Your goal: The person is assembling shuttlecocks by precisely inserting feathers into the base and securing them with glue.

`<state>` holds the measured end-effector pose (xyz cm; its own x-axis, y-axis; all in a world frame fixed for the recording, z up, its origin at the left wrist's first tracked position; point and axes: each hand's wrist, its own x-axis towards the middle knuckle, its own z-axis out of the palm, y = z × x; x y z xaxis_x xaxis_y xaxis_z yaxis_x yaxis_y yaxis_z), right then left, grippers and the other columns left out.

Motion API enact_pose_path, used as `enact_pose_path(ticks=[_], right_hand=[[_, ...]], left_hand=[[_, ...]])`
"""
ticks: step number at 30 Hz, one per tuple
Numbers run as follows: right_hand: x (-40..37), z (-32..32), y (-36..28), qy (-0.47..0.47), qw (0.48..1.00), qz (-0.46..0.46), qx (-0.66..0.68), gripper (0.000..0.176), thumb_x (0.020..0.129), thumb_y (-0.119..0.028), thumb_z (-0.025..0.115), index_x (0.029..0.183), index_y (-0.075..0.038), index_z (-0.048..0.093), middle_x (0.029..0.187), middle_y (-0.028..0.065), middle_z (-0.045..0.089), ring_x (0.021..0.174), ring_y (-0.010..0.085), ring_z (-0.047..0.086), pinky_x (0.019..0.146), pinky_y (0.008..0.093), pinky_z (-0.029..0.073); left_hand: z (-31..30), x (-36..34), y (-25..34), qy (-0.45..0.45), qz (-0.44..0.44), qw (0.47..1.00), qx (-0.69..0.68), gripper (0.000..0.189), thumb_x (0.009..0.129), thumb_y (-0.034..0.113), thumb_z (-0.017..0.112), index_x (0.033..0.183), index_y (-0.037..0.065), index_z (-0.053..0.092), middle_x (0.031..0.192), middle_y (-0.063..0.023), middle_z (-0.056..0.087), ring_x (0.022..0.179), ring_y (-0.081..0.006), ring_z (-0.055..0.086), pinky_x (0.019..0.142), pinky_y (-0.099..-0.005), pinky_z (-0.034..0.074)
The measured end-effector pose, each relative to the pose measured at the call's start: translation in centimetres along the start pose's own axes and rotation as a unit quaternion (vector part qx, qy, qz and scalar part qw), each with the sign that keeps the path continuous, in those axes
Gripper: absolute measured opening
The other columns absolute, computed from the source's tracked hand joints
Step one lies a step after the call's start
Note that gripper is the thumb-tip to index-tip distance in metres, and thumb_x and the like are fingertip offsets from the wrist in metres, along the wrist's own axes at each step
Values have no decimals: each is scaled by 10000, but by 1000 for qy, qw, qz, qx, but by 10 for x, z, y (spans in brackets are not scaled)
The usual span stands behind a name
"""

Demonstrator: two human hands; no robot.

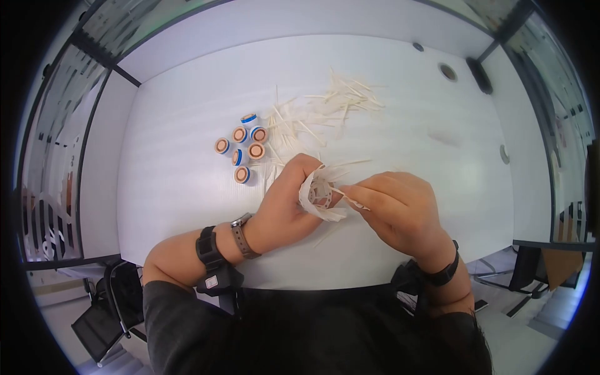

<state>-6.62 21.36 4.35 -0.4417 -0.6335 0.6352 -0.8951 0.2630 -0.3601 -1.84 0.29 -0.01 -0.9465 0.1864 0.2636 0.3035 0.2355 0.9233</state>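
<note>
Curled around a whitish cup-shaped piece with a ragged, papery rim (337,214) is my left hand (290,200). The mouth of this piece faces up, and a ring of small dark dots shows inside it. At its right side my right hand (397,206) is closed in a pinch on a thin pale strip (354,202), whose inner end reaches the rim. Other pale slivers stick out past the fingers of my left hand. Just beyond that hand lie scattered thin pale strips (284,128) on the white table (187,200).
Left of the strips stand several small cylinders (257,150) with blue bands and brown-ringed tops. A further heap of strips (356,94) lies toward the back. White panels border the table, with a round hole (447,72) at the back right. A black chair (103,325) is at lower left.
</note>
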Motion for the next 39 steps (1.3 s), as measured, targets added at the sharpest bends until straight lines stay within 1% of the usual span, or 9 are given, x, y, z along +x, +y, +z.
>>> enact_pose_path(ticks=[4,7,10,16,17,23,32,35,39], right_hand=[[0,0,-1,-1,1000,4,10,254,726,-43,711,977,-69,685,804,26,650,644,190,624,515,309,457],[-1,1,0,-13,999,24,20,199,767,-31,706,964,-59,691,775,36,651,637,204,624,517,313,459],[1,-2,-6,-8,992,93,85,107,822,-34,699,928,-41,700,742,58,649,615,221,609,524,302,456],[1,-4,-10,0,937,278,210,103,902,-72,677,837,5,692,726,82,672,578,149,576,536,262,439],[3,-4,-13,7,923,306,234,153,919,-79,662,806,22,683,704,77,677,576,115,569,541,250,441],[0,-4,-14,1,919,310,243,212,920,-100,663,762,41,683,678,84,690,532,102,584,531,237,453],[7,-10,-17,-25,783,472,404,275,954,-160,638,760,29,685,716,100,711,563,94,628,525,223,466],[3,-5,-12,-10,765,499,407,263,953,-158,639,773,29,681,702,96,704,564,94,627,528,223,465],[2,-1,-15,8,813,452,367,246,953,-143,632,782,29,677,697,85,700,558,85,618,531,223,463]], left_hand=[[0,-1,1,-4,-6,1000,-11,321,843,121,747,1054,55,514,977,-63,540,840,-179,555,746,-304,461],[-5,-1,-8,-52,59,996,38,476,822,4,731,1192,65,438,1077,-38,487,889,-94,547,755,-249,465],[-2,-3,-11,-40,61,996,45,446,829,5,737,1157,73,442,1094,-38,483,880,-96,553,738,-254,470],[-3,-2,-5,-38,98,991,85,407,842,15,734,1115,81,439,1076,-73,501,835,-130,547,704,-268,464],[1,-2,-2,-4,81,995,55,314,870,174,743,1024,79,486,993,-102,556,799,-246,591,689,-327,483],[-4,-2,-2,-11,129,984,121,264,894,165,707,1024,83,492,1022,-109,571,833,-260,606,708,-334,499],[-2,-2,0,3,132,982,135,213,924,193,669,1016,83,512,1010,-112,575,839,-274,610,709,-344,506],[1,-4,-1,9,146,983,115,207,924,188,668,1016,76,520,1000,-114,576,830,-276,609,705,-345,506],[-1,-4,-2,0,136,983,120,223,915,166,675,1038,71,514,1011,-117,570,820,-275,607,703,-343,504]])
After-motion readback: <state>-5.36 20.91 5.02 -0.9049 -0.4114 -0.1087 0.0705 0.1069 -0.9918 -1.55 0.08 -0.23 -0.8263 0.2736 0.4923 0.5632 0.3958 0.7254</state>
